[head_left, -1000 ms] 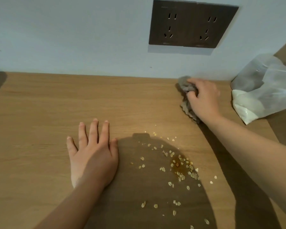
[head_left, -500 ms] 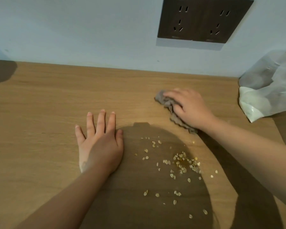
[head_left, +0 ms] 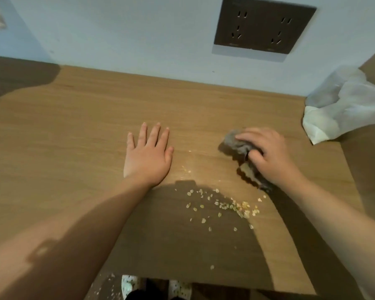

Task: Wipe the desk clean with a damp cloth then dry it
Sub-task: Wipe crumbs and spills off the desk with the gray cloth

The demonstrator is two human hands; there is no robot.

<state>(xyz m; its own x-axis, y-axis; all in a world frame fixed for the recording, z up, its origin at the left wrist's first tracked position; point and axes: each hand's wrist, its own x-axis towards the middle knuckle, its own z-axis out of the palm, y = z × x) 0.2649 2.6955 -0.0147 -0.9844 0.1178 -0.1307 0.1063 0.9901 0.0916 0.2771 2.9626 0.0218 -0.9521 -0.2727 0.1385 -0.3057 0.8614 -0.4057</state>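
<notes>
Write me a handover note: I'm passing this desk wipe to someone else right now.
Left hand: flat on the desk, fingers straight, holding nothing.
Right hand: grips the crumpled grey cloth, pressed to the desk just beyond the spill.
Flakes: scattered near the front edge, between the arms, not gathered.
Done: cloth in hand and on the desk.
Left: sweep up the flakes, wipe the top, then dry it.
White bundle at the far right corner: cannot tell what it is.

grey cloth (head_left: 235, 145) half hidden under right hand (head_left: 271, 158), white bag (head_left: 344, 105) cut by right edge (contents unclear)
</notes>
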